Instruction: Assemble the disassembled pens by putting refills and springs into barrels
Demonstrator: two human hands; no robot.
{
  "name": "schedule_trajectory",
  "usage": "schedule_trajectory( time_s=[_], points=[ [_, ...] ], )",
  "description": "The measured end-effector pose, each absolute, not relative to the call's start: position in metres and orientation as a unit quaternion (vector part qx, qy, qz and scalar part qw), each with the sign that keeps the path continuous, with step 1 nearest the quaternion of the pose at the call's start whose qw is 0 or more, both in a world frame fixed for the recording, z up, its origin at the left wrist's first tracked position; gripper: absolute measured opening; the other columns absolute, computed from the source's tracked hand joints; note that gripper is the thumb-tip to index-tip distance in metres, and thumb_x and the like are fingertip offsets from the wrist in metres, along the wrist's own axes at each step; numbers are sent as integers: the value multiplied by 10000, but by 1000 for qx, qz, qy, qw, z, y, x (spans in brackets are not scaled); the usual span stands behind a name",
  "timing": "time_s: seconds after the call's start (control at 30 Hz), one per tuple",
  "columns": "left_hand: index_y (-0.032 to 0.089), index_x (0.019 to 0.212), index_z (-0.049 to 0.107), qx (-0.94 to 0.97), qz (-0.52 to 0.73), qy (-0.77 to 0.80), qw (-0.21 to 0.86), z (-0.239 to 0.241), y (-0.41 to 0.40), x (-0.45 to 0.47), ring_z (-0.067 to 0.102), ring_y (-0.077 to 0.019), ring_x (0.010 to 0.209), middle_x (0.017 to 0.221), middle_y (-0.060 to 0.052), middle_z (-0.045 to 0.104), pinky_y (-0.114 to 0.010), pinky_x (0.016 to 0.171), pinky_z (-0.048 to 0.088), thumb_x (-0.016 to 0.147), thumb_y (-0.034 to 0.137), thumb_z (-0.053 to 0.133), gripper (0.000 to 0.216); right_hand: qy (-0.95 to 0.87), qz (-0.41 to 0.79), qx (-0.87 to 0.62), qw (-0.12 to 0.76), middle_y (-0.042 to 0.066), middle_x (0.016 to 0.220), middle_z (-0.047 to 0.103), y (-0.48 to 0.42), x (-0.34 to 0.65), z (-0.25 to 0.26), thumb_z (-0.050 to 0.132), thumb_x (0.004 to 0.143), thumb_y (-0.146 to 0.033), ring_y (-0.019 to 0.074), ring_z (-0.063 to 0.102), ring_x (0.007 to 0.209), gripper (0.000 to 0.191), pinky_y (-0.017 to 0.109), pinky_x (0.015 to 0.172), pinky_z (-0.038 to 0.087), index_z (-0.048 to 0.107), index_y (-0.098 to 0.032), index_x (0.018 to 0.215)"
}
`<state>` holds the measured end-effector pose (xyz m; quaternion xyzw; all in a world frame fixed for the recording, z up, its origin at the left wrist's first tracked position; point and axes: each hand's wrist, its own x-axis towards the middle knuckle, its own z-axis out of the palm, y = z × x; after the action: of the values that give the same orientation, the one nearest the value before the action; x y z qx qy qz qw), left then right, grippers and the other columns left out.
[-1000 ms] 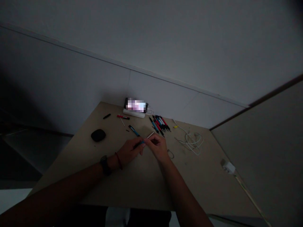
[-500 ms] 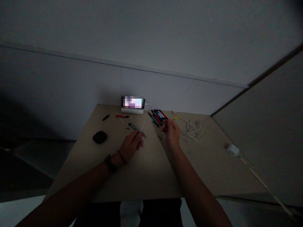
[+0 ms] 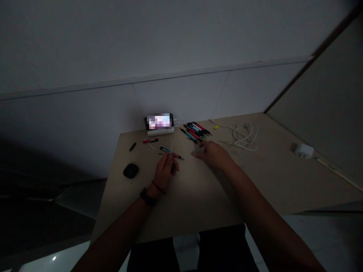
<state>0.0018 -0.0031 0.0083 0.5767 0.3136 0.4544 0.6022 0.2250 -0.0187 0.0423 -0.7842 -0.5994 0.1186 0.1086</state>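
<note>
Blue pen barrel (image 3: 170,154): gripped in our left hand (image 3: 166,166), in front of the phone (image 3: 159,121); our fingers cover most of it.
Thin pale refill (image 3: 171,145): stands up out of that barrel, so we judge this pen not yet closed up.
Pen pile (image 3: 197,131): right of the phone; those pens look whole to us, though they overlap.
Loose pieces: in front of the phone lie a red pen section (image 3: 150,141), a thin white tube (image 3: 152,146) and a blue pen piece (image 3: 164,149), partly behind our left hand; we judge these parts unjoined.
Right hand (image 3: 217,154): in front and right of the phone, near the pile; thumb and fingers parted, nothing visible between them. We cannot tell whether it touches a pen.
Both hands: apart from each other, the barrel only with our left.
</note>
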Motion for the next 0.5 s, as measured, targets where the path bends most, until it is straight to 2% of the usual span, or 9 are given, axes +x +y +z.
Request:
schedule_trajectory(
  time_s=[0.2,0.33,0.4,0.5],
  points=[
    [177,967,606,564,463,312,609,10,-4,2,474,-98,485,621,23,577,-220,450,367,962,634,518,465,-603,121,-784,89,98,935,746,-21,226,47,780,806,-324,268,686,862,308,315,668,423,690,-195,1071],
    [177,956,622,549,525,319,567,17,1,-3,467,-94,469,598,31,561,-213,437,371,960,622,536,453,-642,104,-740,173,80,909,720,-20,210,47,740,851,-293,231,658,820,197,303,677,414,683,-190,1008],
    [180,957,617,522,584,328,528,23,8,-9,464,-93,455,580,41,547,-208,420,364,958,626,534,454,-686,113,-684,220,70,890,700,-20,194,44,696,894,-274,202,638,794,101,293,689,412,677,-183,934],
    [186,941,599,475,655,347,475,30,24,-21,452,-92,423,565,51,551,-203,385,339,927,648,569,464,-765,166,-573,242,61,888,683,-25,167,35,686,907,-244,173,620,780,83,274,689,408,673,-170,872]
  ],
)
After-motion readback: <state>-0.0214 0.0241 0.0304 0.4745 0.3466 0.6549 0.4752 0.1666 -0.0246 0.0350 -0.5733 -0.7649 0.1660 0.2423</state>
